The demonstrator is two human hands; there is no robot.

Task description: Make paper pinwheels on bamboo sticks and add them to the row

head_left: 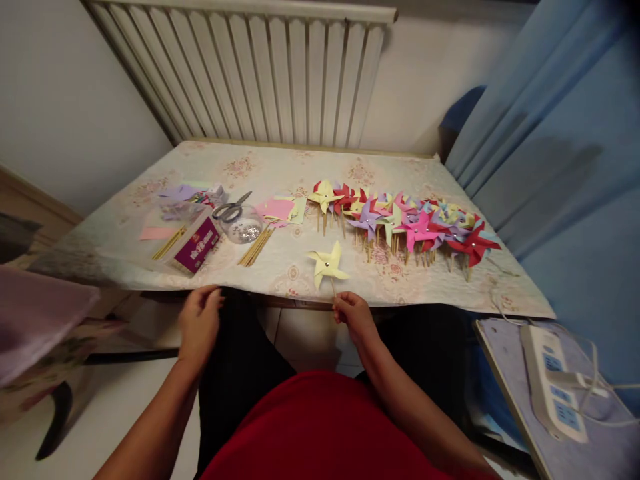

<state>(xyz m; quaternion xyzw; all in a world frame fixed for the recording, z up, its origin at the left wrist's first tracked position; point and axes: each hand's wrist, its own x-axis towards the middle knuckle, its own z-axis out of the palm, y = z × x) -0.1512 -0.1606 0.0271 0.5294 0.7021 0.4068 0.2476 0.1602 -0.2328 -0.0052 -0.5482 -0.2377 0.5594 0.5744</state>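
With assembly seemingly done, I have the right hand [353,311] pinching the stick [333,287] of a yellow pinwheel [326,266], lower center of frame. The left hand [201,321], lower left, curls, its grip unclear to me. Moving the pinwheel calls for a light, steady pinch.

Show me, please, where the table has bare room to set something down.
Bare tablecloth runs along the back, between radiator and massed pinwheels; a smaller patch lies between the wooden sticks and the yellow pinwheel in the right hand. Crowded: the right, under those pinwheels, and the left, around the purple box and scissors.
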